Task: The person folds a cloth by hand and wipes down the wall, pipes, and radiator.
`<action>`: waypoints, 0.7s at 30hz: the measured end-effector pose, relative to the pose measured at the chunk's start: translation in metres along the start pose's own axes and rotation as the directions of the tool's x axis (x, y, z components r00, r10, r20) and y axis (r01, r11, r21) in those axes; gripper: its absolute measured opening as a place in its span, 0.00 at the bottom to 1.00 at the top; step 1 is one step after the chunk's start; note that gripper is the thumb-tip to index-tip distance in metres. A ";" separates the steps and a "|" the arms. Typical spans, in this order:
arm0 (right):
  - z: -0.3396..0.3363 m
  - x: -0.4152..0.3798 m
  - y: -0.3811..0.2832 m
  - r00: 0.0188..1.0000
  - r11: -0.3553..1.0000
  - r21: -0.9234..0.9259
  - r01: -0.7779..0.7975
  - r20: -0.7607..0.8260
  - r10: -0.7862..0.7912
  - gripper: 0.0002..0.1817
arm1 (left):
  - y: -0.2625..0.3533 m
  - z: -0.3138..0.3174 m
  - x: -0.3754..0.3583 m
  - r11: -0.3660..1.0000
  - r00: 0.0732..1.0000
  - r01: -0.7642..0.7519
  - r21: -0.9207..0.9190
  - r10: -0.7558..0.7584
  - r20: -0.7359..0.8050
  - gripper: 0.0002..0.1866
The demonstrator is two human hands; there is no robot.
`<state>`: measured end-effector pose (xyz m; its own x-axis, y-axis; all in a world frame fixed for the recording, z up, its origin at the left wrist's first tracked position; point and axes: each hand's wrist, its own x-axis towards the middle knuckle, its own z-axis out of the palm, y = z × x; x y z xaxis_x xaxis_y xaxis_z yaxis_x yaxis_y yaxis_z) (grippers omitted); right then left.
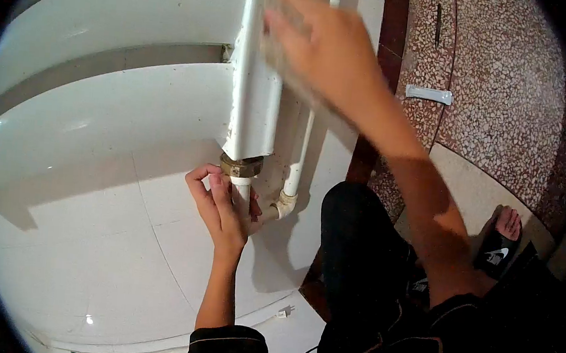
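Observation:
My right hand (325,45), blurred by motion, is closed on a greyish-brown cloth (276,45). It holds the cloth at the side of the white radiator's upright column (251,109). Below the column's end sits a brass nut (241,166), with a white pipe (241,193) coming out of it. My left hand (222,208) is wrapped round this pipe just under the nut, fingertips showing on its far side. A pipe elbow (285,205) stands to the right of that hand and joins a thin white riser pipe (303,145).
Broad white radiator bars (118,93) stretch left from the column. A white tiled surface (148,232) lies behind, with a plug and cord (283,313) at the bottom. Speckled flooring (500,80) at right bears a small silvery packet (428,94). My sandalled foot (501,241) rests there.

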<state>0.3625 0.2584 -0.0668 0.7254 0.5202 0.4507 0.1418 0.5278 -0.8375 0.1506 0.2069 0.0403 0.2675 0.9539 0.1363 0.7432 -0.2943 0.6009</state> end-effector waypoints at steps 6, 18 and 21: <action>-0.007 0.020 0.000 0.999 0.998 -0.043 -0.042 0.003 0.042 0.09 | 0.008 0.001 -0.003 1.000 1.000 0.006 0.027 -0.005 -0.021 0.15; -0.021 0.018 0.008 0.981 0.966 0.196 -0.167 -0.064 0.183 0.17 | 0.001 0.004 -0.008 0.996 0.999 -0.014 0.087 0.017 -0.032 0.16; -0.052 -0.011 0.009 0.949 0.813 0.500 -0.299 0.067 0.308 0.19 | 0.005 0.002 -0.007 0.997 1.000 -0.003 0.072 0.002 0.021 0.15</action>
<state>0.3906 0.2224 -0.0955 0.6870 0.7014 0.1901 -0.4386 0.6087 -0.6611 0.1535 0.1988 0.0407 0.2816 0.9518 0.1211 0.7845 -0.3011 0.5422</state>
